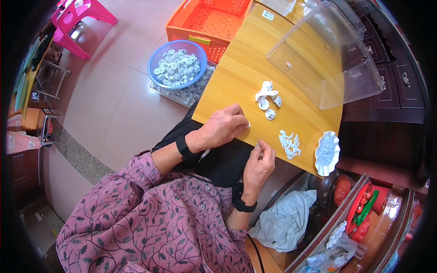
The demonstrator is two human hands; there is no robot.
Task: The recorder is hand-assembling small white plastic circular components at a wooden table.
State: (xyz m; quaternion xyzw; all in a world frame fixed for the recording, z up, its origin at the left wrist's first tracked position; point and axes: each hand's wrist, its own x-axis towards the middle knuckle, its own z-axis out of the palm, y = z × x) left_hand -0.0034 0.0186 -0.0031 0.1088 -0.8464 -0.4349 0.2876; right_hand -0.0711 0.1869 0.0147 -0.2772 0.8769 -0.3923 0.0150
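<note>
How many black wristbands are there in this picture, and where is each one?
2. One black wristband is around the wrist behind the left hand; the other black wristband is around the wrist behind the right hand. No others are visible.

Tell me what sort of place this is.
Probably a room in a home where handwork is done: dark drawers beside the table, a pink plastic seat on the floor, and a blue basket of small white parts.
</note>
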